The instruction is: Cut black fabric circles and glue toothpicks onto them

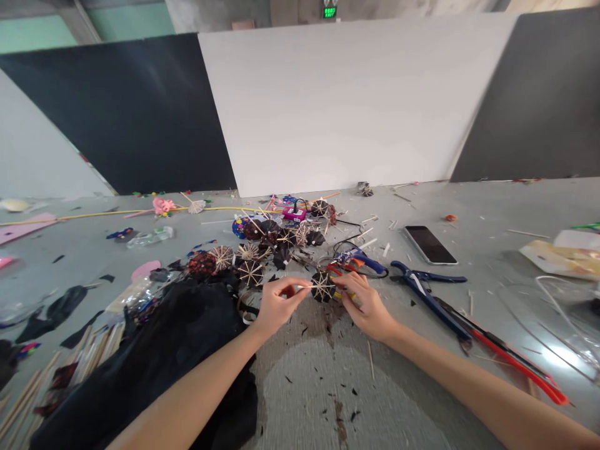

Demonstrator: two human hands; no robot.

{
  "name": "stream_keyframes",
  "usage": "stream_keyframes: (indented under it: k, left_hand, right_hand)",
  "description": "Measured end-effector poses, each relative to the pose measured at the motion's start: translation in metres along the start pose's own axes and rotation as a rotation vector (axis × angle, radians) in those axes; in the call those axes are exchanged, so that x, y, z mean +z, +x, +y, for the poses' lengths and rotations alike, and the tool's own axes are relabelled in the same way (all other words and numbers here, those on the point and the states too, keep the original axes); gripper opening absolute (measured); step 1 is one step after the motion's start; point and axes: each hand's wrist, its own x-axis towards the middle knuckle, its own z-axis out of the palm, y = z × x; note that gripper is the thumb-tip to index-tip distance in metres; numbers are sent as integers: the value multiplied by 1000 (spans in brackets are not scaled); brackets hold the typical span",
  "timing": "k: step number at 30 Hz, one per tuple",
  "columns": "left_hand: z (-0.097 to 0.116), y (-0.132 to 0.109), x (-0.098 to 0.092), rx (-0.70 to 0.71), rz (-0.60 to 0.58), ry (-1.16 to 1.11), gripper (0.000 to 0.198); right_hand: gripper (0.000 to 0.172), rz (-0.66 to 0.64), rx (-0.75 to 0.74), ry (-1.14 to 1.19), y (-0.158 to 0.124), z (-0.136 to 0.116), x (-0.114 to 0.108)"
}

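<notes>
A small black spoked disc [323,287] sits between the hands above the grey table [300,375], spokes facing the wearer, perhaps for a clear view. The left hand [279,300] pinches a thin pale stick [304,286] at its left; the right hand [364,306] meets its right rim, grip unclear. Beyond lie similar discs [251,273], too overlapped to count; rightward, one phone [430,244], one blue-handled cutter [424,297] and one red knife [520,362].

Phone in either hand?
No, the phone lies on the tabletop, apart from both the left hand and the right hand.
</notes>
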Motion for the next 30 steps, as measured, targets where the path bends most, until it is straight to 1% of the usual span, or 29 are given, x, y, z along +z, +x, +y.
stream_keyframes:
  k: [5,10,12,17,22,23,25,28,30]
  left_hand:
    - [0,0,0,-4,-4,0,14]
    - [0,0,0,-24,-7,-14,16]
    - [-1,0,0,-57,2,-49,18]
    - [-5,8,-2,-183,90,-279,29]
    - [-9,21,-4,-312,191,-547,48]
    - [-9,22,-3,-346,195,-594,50]
    - [-8,22,-1,-414,177,-671,52]
    - [-5,16,4,-507,86,-748,48]
    - [-3,11,8,-543,23,-768,46]
  right_hand:
    - [30,0,26,-12,1,1,0]
    - [28,46,44,1,2,2,0]
    - [26,64,52,28,3,1,-1]
    - [23,94,64,57,5,-2,-3]
    - [24,138,58,51,1,-1,-2]
    - [27,147,44,44,-1,0,-1]
    - [40,167,-9,27,-3,-1,-1]
    - [64,168,-161,-8,-6,-4,-2]
    - [74,131,-266,-38,-6,-6,-4]
